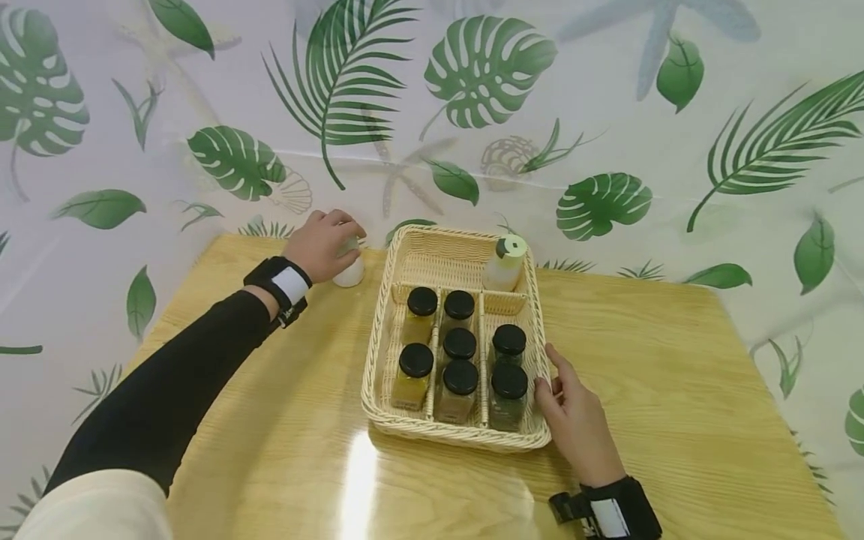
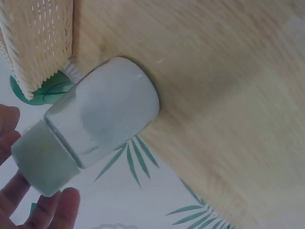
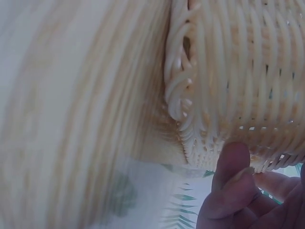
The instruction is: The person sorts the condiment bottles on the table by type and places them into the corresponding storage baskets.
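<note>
In the head view, my left hand (image 1: 324, 246) is at the back left of the table, over a glass seasoning jar (image 1: 349, 274) with white contents. The left wrist view shows the jar's pale green lid (image 2: 45, 157) between my fingers and its base at the tabletop. My right hand (image 1: 579, 424) rests against the right side of a woven basket (image 1: 374, 375), fingertips at its wall (image 3: 248, 86). Inside the basket, several black-lidded spice jars (image 1: 460, 377) stand in the three front compartments. A white bottle with a light green top (image 1: 504, 270) stands in the back compartment, at its right.
The wooden table (image 1: 648, 360) carries the basket near its middle. Behind it hangs a leaf-patterned cloth (image 1: 405, 97), close to the table's back edge. A thin woven divider (image 1: 502, 303) separates the basket's back compartment from the front ones.
</note>
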`<state>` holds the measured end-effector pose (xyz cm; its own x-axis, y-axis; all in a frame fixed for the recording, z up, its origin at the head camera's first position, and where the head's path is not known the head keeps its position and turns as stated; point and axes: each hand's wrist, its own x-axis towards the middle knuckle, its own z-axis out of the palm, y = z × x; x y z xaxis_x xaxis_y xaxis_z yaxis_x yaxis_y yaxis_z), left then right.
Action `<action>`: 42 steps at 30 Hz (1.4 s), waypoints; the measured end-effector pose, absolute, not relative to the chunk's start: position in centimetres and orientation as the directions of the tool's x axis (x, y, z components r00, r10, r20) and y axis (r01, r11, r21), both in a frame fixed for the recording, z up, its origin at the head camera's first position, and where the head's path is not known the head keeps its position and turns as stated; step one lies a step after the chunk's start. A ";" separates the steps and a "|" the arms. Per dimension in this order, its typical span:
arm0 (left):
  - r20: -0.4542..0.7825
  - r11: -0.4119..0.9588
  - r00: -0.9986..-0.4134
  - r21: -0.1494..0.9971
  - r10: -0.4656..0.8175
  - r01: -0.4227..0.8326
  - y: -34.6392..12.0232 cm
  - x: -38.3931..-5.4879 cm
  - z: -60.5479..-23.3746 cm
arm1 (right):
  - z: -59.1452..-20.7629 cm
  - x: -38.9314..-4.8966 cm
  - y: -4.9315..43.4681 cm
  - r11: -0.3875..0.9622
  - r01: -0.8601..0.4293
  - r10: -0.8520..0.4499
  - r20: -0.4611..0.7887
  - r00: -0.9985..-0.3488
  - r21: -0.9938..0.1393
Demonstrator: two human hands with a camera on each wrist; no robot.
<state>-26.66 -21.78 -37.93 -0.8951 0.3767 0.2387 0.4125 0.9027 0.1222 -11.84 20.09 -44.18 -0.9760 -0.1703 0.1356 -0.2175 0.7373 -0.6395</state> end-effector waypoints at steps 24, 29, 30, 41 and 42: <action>0.072 0.862 -0.897 0.253 0.436 0.439 -20.1 -26.6 -35.2 | -43.0 -10.2 22.6 0.763 -0.165 -0.099 0.139 -0.985 -0.625; 0.086 0.828 -0.871 0.279 0.484 0.487 -18.7 -27.1 -34.0 | -42.3 -9.4 23.2 0.759 -0.136 -0.068 0.130 -0.989 -0.637; 0.091 0.820 -0.865 0.284 0.493 0.497 -18.4 -27.1 -33.8 | -42.2 -9.2 23.3 0.761 -0.133 -0.065 0.129 -0.990 -0.635; 0.172 0.773 -0.837 0.321 0.520 0.547 -15.6 -25.8 -30.8 | -41.7 -8.4 23.5 0.748 -0.140 -0.059 0.146 -0.988 -0.649; 0.177 0.772 -0.834 0.316 0.523 0.551 -15.5 -25.7 -30.5 | -41.8 -8.4 23.4 0.747 -0.140 -0.058 0.145 -0.988 -0.650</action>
